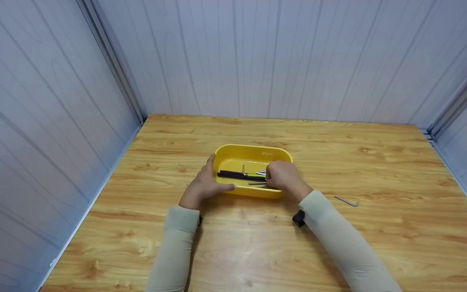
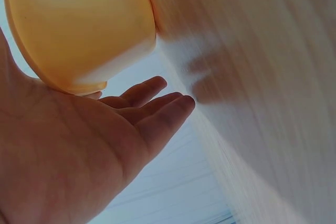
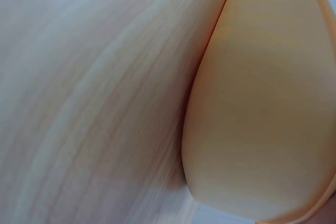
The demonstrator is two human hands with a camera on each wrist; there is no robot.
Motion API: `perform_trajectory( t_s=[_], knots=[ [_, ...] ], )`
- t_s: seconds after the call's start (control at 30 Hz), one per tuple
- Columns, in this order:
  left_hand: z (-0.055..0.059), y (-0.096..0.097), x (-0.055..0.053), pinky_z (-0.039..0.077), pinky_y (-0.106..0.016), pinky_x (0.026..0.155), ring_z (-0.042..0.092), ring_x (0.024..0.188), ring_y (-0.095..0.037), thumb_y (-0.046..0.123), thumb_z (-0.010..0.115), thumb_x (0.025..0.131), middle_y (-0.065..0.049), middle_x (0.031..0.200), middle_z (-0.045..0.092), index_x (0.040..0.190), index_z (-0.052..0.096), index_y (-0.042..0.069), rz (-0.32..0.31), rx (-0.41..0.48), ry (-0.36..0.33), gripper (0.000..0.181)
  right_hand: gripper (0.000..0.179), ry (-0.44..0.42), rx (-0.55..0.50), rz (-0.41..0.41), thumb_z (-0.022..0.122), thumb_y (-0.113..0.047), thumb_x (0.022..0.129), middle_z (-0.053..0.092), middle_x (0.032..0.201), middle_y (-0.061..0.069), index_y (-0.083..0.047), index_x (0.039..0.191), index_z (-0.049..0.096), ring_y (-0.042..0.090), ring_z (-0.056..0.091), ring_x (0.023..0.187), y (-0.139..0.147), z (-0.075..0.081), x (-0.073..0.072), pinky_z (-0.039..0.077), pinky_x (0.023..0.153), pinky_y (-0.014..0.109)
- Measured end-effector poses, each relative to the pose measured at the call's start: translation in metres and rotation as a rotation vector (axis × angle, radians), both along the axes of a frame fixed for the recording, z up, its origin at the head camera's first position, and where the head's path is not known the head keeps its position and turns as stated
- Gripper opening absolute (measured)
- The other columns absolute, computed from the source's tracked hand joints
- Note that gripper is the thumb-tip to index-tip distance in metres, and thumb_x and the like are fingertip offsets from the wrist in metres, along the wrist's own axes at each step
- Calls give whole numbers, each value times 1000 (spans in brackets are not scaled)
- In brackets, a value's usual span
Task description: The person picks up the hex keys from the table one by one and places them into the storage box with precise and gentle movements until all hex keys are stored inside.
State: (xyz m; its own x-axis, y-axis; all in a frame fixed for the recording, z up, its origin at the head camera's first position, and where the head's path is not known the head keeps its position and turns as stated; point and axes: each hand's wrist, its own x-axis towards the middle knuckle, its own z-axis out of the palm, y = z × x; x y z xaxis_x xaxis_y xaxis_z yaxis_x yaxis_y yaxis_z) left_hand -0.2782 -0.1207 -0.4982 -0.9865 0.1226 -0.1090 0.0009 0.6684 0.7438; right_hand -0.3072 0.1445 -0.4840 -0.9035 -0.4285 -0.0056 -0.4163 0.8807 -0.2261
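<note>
A yellow plastic bin (image 1: 253,151) stands on the wooden table. At its left end is my left hand (image 1: 205,182), thumb along the near rim and the other fingers along the side. In the left wrist view that hand's fingers (image 2: 157,114) are nearly straight, with the palm against the rim. My right hand (image 1: 284,176) reaches over the near right rim into the bin, knuckles up; its fingertips and anything between them are hidden. Next to it lie long black-handled tools (image 1: 233,174), a thin silver rod (image 1: 257,183) and a small L-shaped metal key (image 1: 243,169).
A silver hex key (image 1: 346,201) lies on the table (image 1: 399,170) to the right of the bin. Pale panel walls (image 1: 249,61) enclose the table at the back and both sides. The right wrist view shows mostly the bin's outer wall (image 3: 262,103).
</note>
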Motion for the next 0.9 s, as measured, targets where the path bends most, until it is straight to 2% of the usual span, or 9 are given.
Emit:
perform_trajectory(
  t_s=[0.3,0.7,0.9],
  knots=[
    [-2,0,-1,30,-50,112,35,136,-29,56,83,61,-12,154,31,156,5,22,-10,-5,21,128,22,78,4,23,63,-10,74,42,54,-6,-17,54,54,13,36,53,2,-4,-1,27,48,28],
    [-1,-1,0,27,-52,114,33,138,-29,57,83,60,-12,155,29,156,4,24,-10,19,1,129,7,110,-11,18,65,-19,76,61,67,-3,-15,71,67,15,50,60,3,-6,-1,40,54,32],
    [0,-1,0,27,-54,113,31,140,-30,59,83,59,-11,157,27,155,4,27,3,4,-16,129,14,130,-23,6,65,-25,75,65,80,0,-16,84,70,18,57,71,3,-6,0,49,61,39]
  ],
)
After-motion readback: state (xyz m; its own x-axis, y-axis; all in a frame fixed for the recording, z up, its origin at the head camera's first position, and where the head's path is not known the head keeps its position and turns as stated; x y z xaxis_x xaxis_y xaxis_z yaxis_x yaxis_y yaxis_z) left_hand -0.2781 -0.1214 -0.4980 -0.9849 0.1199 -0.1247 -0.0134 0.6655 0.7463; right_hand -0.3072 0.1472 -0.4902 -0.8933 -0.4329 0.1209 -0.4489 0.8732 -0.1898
